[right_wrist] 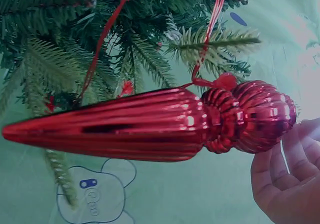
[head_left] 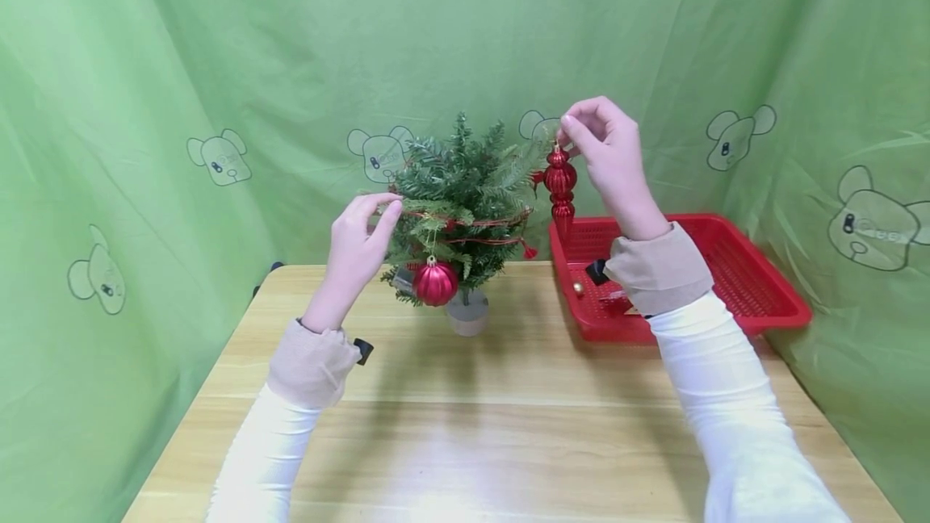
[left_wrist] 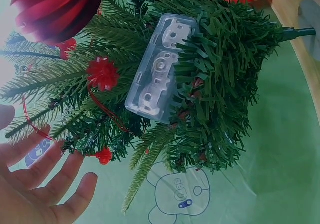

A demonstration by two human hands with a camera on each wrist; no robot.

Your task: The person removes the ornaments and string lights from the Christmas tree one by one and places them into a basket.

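A small artificial Christmas tree [head_left: 465,184] stands upright on a grey base [head_left: 467,315]. By its left branches is my left hand [head_left: 359,232], thumb and forefinger close to a branch tip; the left wrist view shows this hand [left_wrist: 45,184] with its fingers loosely extended under the greenery. My right hand [head_left: 606,148] pinches the top of a long red ribbed Christmas ornament [head_left: 560,180], which hangs point down at the tree's right side. The ornament [right_wrist: 150,126] fills much of the right wrist view. A red ball ornament [head_left: 435,282] dangles from a front branch.
Behind the right forearm, a red plastic basket [head_left: 763,297] holds a small gold ball [head_left: 578,289] and other small items. Red string [head_left: 487,241] wraps the tree. A clear plastic box [left_wrist: 161,66] sits among the branches. Green curtain surrounds the wooden table [head_left: 465,442].
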